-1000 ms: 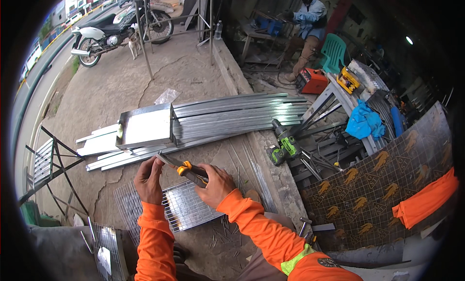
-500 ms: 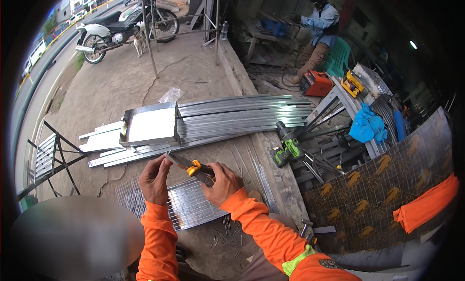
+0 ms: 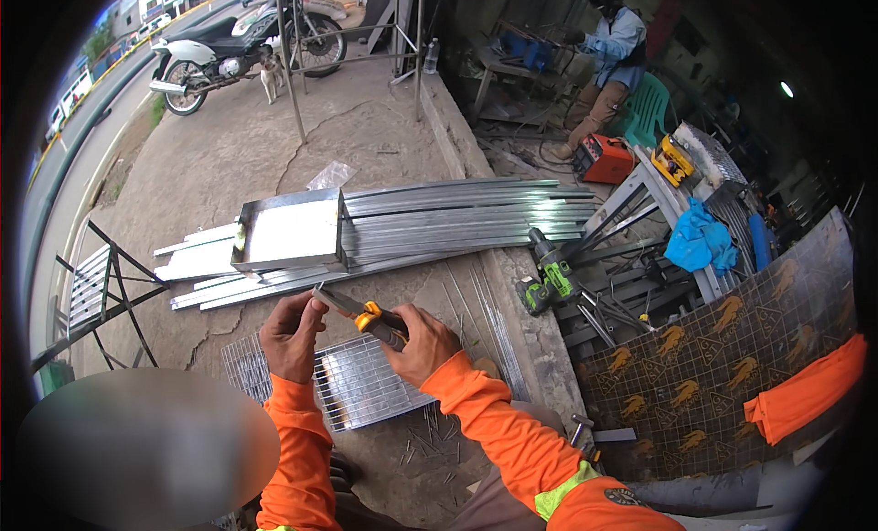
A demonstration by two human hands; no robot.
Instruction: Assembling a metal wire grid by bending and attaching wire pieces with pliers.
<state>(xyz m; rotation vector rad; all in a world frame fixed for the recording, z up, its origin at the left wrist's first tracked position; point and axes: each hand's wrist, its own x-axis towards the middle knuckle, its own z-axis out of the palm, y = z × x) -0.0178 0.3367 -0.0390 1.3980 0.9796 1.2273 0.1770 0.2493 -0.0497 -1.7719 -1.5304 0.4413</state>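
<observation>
My right hand (image 3: 423, 346) is wrapped round the orange-and-black handles of pliers (image 3: 368, 317), whose long grey jaws point left. Close to the jaw tips, my left hand (image 3: 293, 334) is closed in a pinch between thumb and fingers. What it pinches is too small to make out; a thin light tip shows there. Below my hands lies a metal wire grid (image 3: 366, 377) on the ground, with a finer mesh at its left. Short wire pieces (image 3: 432, 439) are scattered on the concrete near it.
Ahead, a shallow metal tray (image 3: 291, 231) rests on long metal bars (image 3: 457, 222). A green drill (image 3: 549, 279) stands at right, beside a frame with a blue cloth (image 3: 700, 238). A person (image 3: 611, 55) sits far right near a red machine (image 3: 604, 159). A motorcycle (image 3: 229, 51) stands far left.
The view has shifted slightly, so the surroundings sit a little further right. Both hands and the pliers keep nearly the same pose.
</observation>
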